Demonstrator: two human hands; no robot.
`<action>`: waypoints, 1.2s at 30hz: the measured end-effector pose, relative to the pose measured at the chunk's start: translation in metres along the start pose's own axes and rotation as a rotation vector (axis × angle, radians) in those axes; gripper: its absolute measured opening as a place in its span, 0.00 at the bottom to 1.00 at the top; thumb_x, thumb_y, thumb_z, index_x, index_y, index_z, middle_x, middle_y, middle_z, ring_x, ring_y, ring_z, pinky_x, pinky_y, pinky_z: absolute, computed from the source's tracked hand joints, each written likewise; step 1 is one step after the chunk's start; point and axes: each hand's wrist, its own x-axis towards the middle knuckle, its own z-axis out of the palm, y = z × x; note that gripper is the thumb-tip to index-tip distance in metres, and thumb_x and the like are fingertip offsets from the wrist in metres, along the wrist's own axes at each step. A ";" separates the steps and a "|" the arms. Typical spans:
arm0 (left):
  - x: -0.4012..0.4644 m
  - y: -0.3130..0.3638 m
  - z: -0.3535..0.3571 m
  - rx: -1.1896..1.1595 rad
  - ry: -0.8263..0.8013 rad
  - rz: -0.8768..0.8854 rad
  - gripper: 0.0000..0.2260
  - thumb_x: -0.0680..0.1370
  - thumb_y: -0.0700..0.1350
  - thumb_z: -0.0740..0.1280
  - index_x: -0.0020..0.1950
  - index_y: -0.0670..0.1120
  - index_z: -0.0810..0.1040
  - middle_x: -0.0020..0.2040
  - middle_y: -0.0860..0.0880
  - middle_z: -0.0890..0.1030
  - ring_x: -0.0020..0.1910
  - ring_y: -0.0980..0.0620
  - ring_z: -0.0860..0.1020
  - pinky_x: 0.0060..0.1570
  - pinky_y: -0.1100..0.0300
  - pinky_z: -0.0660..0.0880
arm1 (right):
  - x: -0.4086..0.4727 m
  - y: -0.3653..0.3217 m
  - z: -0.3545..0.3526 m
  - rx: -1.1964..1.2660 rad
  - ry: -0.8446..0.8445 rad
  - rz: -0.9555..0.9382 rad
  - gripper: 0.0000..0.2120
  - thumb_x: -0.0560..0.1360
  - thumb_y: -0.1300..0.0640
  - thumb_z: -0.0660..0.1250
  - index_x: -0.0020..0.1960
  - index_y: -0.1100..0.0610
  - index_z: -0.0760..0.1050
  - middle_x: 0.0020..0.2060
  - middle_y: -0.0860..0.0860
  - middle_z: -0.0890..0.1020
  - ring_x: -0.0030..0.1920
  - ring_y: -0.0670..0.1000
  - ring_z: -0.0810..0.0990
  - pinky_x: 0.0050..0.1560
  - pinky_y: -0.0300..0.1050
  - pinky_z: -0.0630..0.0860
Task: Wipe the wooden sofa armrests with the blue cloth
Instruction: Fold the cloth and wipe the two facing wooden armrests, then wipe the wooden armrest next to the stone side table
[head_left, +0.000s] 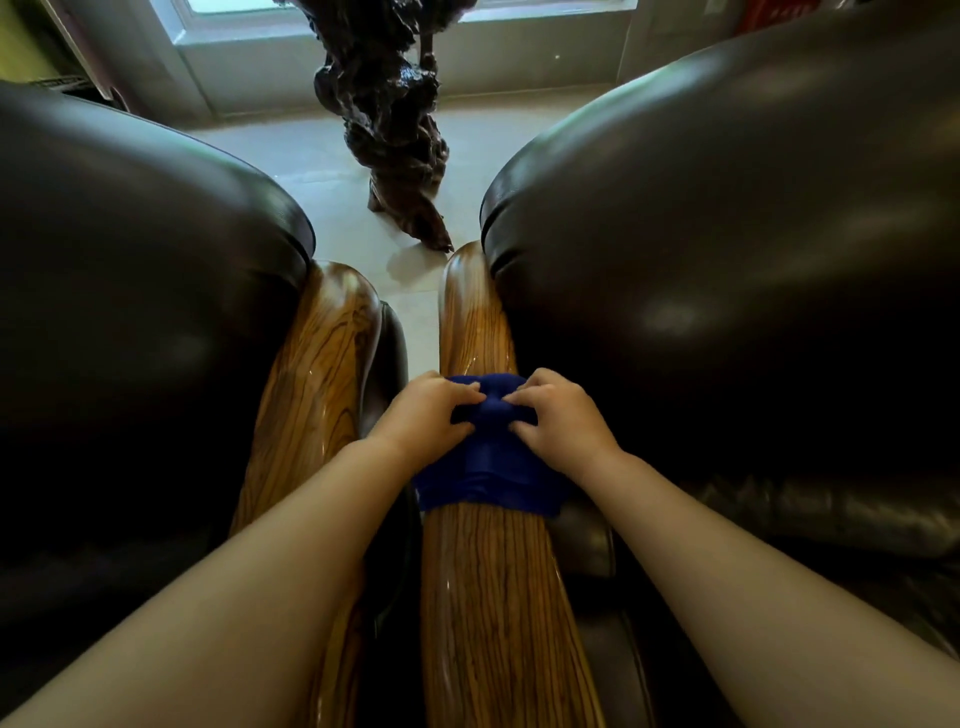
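Hands pinched the blue cloth (488, 457) together: the left hand (426, 415) and the right hand (558, 421) each gripped a fold between them. Under both hands, the cloth lay over the right wooden armrest (488, 597). Left of the left hand sat the other armrest (317, 364).

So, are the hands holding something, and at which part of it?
Both hands, left hand and right hand, pinch the blue cloth at its bunched far end, fingers on either side, over the right wooden armrest.

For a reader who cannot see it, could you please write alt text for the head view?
Both hands, left hand and right hand, press a blue cloth onto the right-side wooden armrest; a second wooden armrest lies alongside, between dark leather cushions.
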 end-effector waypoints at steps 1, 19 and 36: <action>-0.004 0.004 -0.007 0.020 -0.079 0.028 0.18 0.74 0.42 0.67 0.63 0.50 0.74 0.60 0.46 0.76 0.59 0.48 0.74 0.61 0.55 0.69 | -0.005 -0.001 -0.007 0.037 -0.065 0.027 0.12 0.72 0.58 0.68 0.56 0.54 0.78 0.51 0.50 0.75 0.52 0.49 0.75 0.53 0.44 0.74; -0.088 0.206 -0.228 -0.177 -0.054 0.112 0.10 0.69 0.43 0.73 0.48 0.52 0.83 0.35 0.61 0.80 0.36 0.66 0.78 0.40 0.71 0.73 | -0.119 -0.104 -0.303 0.246 -0.062 0.074 0.12 0.66 0.60 0.73 0.49 0.54 0.82 0.44 0.48 0.84 0.47 0.45 0.81 0.52 0.39 0.77; -0.175 0.645 -0.191 -0.210 -0.061 0.364 0.09 0.66 0.41 0.75 0.41 0.55 0.81 0.35 0.60 0.81 0.36 0.65 0.79 0.48 0.65 0.74 | -0.449 0.029 -0.601 0.052 0.234 0.060 0.06 0.64 0.57 0.75 0.38 0.49 0.80 0.34 0.44 0.83 0.36 0.40 0.80 0.36 0.32 0.74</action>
